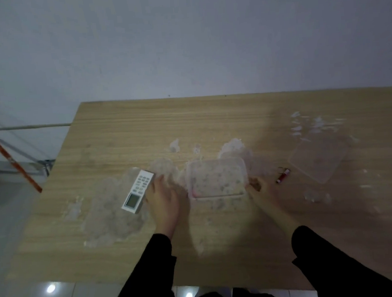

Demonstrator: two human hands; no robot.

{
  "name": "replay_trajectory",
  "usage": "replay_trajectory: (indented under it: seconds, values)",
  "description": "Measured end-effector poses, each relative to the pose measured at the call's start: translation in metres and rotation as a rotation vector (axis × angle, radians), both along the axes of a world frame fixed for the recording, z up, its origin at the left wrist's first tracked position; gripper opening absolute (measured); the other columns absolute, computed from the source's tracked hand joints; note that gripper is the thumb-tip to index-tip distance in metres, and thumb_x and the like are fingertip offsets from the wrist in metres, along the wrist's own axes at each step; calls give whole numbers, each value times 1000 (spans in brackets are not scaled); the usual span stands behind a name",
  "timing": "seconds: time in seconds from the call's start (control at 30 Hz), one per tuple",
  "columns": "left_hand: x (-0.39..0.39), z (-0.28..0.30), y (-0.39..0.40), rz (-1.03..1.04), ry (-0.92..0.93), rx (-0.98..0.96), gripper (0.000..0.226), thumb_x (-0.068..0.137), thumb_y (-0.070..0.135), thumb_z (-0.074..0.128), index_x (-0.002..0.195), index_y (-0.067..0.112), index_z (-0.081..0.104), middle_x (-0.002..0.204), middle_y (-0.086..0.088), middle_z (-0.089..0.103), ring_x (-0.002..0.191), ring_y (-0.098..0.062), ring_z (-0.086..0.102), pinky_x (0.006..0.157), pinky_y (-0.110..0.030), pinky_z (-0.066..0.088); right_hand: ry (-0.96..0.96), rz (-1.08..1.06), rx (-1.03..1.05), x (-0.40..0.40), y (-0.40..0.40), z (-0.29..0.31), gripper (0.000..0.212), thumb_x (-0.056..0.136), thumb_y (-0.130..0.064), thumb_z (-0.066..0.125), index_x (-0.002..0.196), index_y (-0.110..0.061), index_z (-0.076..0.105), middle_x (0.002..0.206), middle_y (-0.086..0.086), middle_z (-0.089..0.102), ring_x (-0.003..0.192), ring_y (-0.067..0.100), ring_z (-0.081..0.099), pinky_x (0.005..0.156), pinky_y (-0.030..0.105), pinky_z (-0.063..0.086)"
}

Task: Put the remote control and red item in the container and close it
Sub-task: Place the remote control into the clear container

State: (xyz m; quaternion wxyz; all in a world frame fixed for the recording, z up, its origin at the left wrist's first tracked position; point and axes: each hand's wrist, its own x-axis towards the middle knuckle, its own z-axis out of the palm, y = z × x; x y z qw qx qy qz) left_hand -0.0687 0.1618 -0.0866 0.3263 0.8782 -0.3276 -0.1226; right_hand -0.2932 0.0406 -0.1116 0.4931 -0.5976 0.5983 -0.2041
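Note:
A white remote control [138, 191] with a small screen lies slanted on the wooden table [123, 135], left of centre. My left hand [163, 201] is pressed along its right edge, fingers closed against it. The clear plastic container [217, 181] stands open in the middle of the table, with nothing inside that I can make out. My right hand [259, 186] pinches its lower right corner. The small red item [282, 176], with a metal ring at one end, lies on the table right of the container. The clear lid [318, 159] lies flat further right.
The tabletop is smeared with whitish patches and scraps of clear film [310, 120]. An orange pole [10, 158] leans beyond the table's left edge. The near table edge is close to my body, and a plain wall rises behind the far edge.

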Motion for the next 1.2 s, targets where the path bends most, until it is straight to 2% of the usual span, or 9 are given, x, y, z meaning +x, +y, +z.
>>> replay_trajectory:
  seconds: [0.13, 0.2, 0.3, 0.43, 0.53, 0.73, 1.03, 1.13, 1.2]
  values:
    - [49, -10, 26, 103, -153, 247, 51, 81, 16, 61, 126, 0, 45, 130, -31, 48, 121, -48, 42, 102, -56, 30, -27, -19, 23, -1, 7, -7, 24, 86, -18, 62, 107, -7, 62, 96, 9, 66, 80, 20, 60, 65, 23, 45]
    - [64, -12, 36, 63, -115, 328, 49, 82, 21, 60, 125, 2, 46, 122, -31, 53, 111, -49, 50, 96, -55, 37, -42, -27, 8, -2, 9, -8, 18, 86, -18, 62, 102, -8, 62, 89, 6, 66, 76, 19, 60, 61, 17, 47]
    - [77, -10, 42, 5, -67, 280, 46, 82, 19, 61, 123, 2, 48, 112, -32, 58, 100, -48, 55, 84, -52, 46, -78, -43, -9, -1, 11, -6, 10, 88, -16, 60, 94, -9, 63, 76, -1, 64, 70, 17, 60, 54, 9, 45]
    - [51, 7, 22, -154, -37, 47, 36, 80, 18, 65, 114, 12, 55, 106, -16, 67, 96, -33, 61, 74, -35, 47, -95, -25, -24, -2, 16, 1, 9, 89, -20, 59, 81, -16, 63, 70, -3, 63, 66, 16, 59, 59, 23, 45]
    - [19, 21, -7, -397, 1, -96, 41, 82, 18, 63, 122, 15, 52, 114, -9, 64, 103, -24, 57, 83, -33, 47, -69, -13, -40, 0, 17, 3, 16, 89, -23, 58, 84, -9, 65, 73, 2, 64, 67, 16, 59, 57, 24, 42]
    - [-28, 18, -49, -719, -70, 57, 41, 84, 16, 56, 125, 13, 49, 119, -10, 59, 108, -26, 50, 88, -36, 45, -68, -37, -29, 4, 17, 0, 13, 88, -24, 59, 83, -13, 63, 73, 0, 64, 68, 15, 59, 59, 26, 41]
    - [-41, -9, -68, -775, -307, 186, 48, 75, 10, 62, 122, 5, 52, 119, -19, 54, 109, -37, 49, 88, -45, 44, -82, 37, 25, 0, 20, 6, 17, 90, -25, 55, 88, -10, 63, 82, 4, 65, 75, 16, 58, 62, 24, 41]
    - [-49, -12, -70, -755, -404, 186, 46, 71, 12, 69, 115, 7, 57, 118, -20, 57, 108, -39, 53, 85, -46, 46, -38, -187, 1, -17, 21, 4, 6, 90, -20, 52, 90, -18, 57, 83, 6, 64, 74, 22, 61, 67, 34, 48]
    - [-52, -12, -73, -747, -412, 163, 45, 70, 13, 69, 113, 9, 57, 115, -18, 59, 105, -38, 55, 84, -45, 47, 31, -352, 4, -33, 12, 0, 5, 85, -28, 53, 90, -29, 53, 88, 7, 66, 76, 28, 66, 72, 43, 56]
